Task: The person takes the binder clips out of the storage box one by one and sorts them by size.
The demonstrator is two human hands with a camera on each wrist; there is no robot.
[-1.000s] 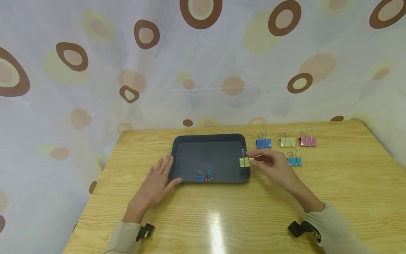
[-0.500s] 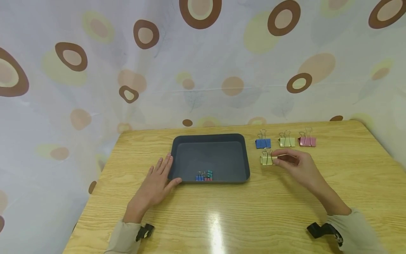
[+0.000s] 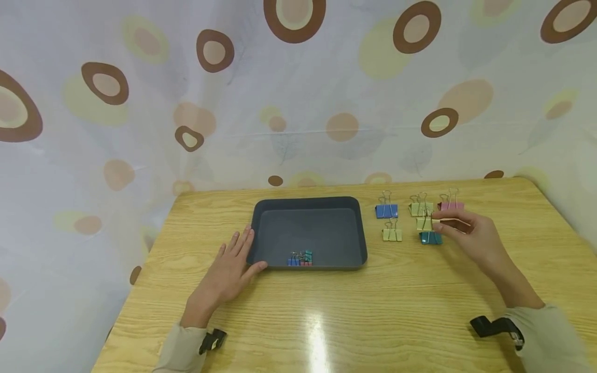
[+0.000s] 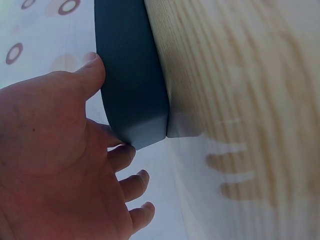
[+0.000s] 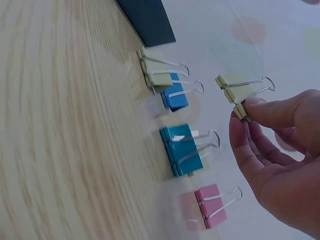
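My right hand (image 3: 466, 235) pinches a yellow binder clip (image 5: 235, 92) by one end between thumb and fingers. It is raised above the table, just over a teal binder clip (image 3: 431, 238) in the head view. Behind it are a pale green clip (image 3: 415, 209) and a pink clip (image 3: 450, 205), each partly covered. To its left stand a blue clip (image 3: 386, 211) and another yellow clip (image 3: 392, 235). My left hand (image 3: 226, 272) rests against the left side of a dark grey tray (image 3: 308, 201), fingers extended, the thumb at its front corner.
Small binder clips lie in the tray by its front wall: a blue one (image 3: 294, 262), a red one (image 3: 306, 263) and a teal one (image 3: 308, 255). A patterned curtain (image 3: 298, 93) hangs behind the wooden table (image 3: 261, 321).
My right hand has moved right with the yellow binder clip, from the tray's right edge, past the standing yellow clip, to above the teal clip. My left hand stays at the tray.
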